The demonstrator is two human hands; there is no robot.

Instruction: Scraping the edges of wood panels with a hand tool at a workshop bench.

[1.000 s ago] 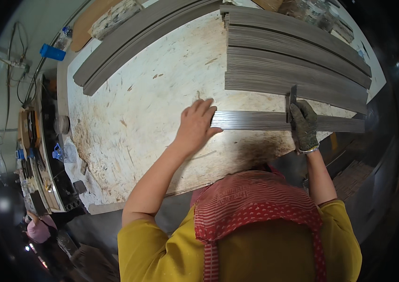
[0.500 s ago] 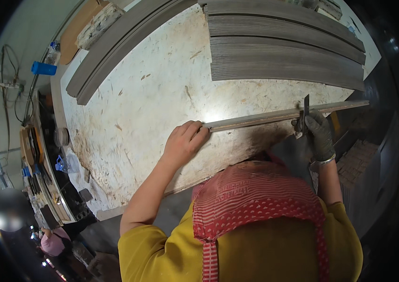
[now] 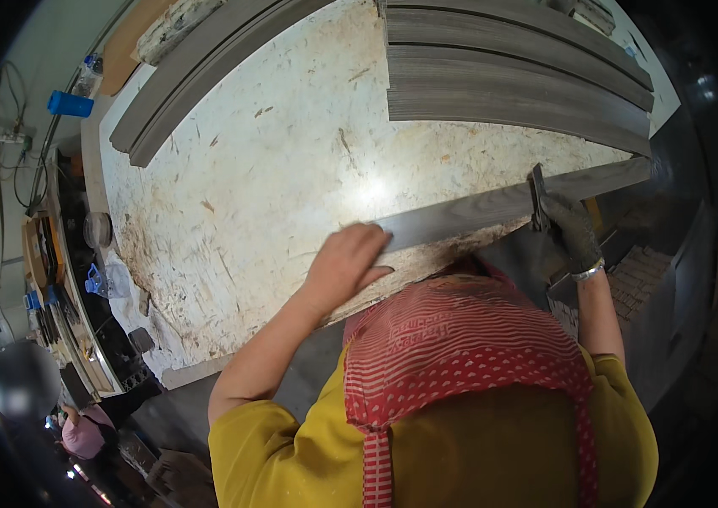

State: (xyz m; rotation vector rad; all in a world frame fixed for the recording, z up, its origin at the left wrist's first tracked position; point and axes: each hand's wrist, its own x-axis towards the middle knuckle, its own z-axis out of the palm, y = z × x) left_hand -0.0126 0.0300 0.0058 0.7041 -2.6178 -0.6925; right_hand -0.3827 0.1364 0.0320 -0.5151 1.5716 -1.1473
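Observation:
A long grey wood-grained plank (image 3: pixel 460 212) lies broad face up along the near edge of the worktable, its right end reaching past the table. My bare left hand (image 3: pixel 346 264) is closed at the plank's left end, fingers curled over it and thumb toward me. My right hand (image 3: pixel 572 233), in a dark glove, is closed around a flat dark blade-like tool (image 3: pixel 537 193). That tool stands across the plank near its right part. The gloved fingers partly hide the tool's lower end, so its exact kind cannot be told.
Several grey planks (image 3: pixel 494 80) lie side by side at the far right of the pale, stained worktable (image 3: pixel 274 203). More long strips (image 3: pixel 206 72) lie at the far left. A blue cup (image 3: pixel 70 104) and tools on a side bench are at left. Another person (image 3: pixel 88 430) is at lower left.
The plank has turned from its narrow edge to its broad face. My left hand has shifted slightly right and nearer, its thumb now showing. The right hand still holds the tool, slightly lower.

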